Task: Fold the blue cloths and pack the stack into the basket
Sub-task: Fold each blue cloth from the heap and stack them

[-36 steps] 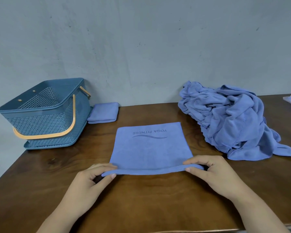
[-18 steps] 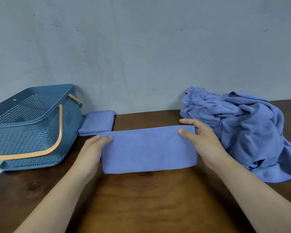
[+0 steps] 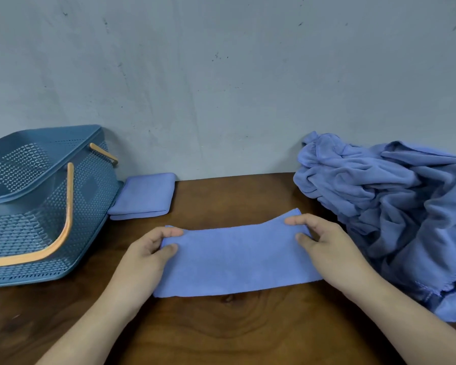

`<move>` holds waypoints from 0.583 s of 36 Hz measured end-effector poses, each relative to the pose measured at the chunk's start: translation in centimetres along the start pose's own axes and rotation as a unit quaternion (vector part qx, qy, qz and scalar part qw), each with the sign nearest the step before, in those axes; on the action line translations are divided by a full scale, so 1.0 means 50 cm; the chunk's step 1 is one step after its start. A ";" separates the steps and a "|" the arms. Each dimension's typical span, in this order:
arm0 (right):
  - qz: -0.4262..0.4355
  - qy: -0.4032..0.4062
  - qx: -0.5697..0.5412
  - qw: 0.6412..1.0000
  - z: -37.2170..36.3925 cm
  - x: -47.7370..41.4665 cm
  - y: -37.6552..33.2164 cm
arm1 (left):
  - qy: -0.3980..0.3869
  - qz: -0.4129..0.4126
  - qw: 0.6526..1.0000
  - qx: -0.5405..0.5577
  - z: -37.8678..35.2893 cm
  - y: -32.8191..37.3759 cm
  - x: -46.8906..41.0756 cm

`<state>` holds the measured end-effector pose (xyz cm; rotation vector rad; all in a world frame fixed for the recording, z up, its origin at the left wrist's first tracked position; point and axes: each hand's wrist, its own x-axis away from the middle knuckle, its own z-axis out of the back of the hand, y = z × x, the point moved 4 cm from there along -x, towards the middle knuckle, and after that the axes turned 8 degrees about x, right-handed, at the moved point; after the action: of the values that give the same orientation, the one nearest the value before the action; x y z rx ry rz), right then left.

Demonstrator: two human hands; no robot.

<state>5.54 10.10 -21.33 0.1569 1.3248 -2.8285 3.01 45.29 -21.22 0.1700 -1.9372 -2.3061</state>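
A blue cloth (image 3: 234,259), folded in half into a wide strip, lies on the wooden table in front of me. My left hand (image 3: 148,254) pinches its left end between thumb and fingers, and my right hand (image 3: 324,246) pinches its right end. Both far corners are lifted a little off the table. A folded blue cloth (image 3: 145,196) lies flat beside the blue basket (image 3: 90,206), which sits at the left with its orange handle down. A heap of unfolded blue cloths (image 3: 395,206) is piled at the right.
The brown wooden table (image 3: 234,327) meets a grey wall (image 3: 221,88) at its far edge. The basket stands against the wall at the table's left side.
I folded the flat cloth's near edge away from me, halving it into a strip. Now both hands have shifted to the strip's ends and are raising its far corners.
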 end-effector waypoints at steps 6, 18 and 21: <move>-0.001 0.013 0.031 0.999 -0.009 -0.010 0.014 | 0.010 -0.033 0.998 -0.061 0.000 0.008 0.005; 0.010 0.011 0.150 0.989 -0.012 -0.007 -0.006 | -0.028 -0.073 0.970 -0.232 -0.009 0.028 0.019; 0.029 0.014 0.214 0.976 -0.014 -0.007 -0.014 | -0.035 -0.084 0.954 -0.285 -0.012 0.031 0.023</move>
<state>5.93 11.08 -21.20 0.2338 0.6790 -3.0244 2.00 44.24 -19.78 0.2007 -1.2400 -2.9029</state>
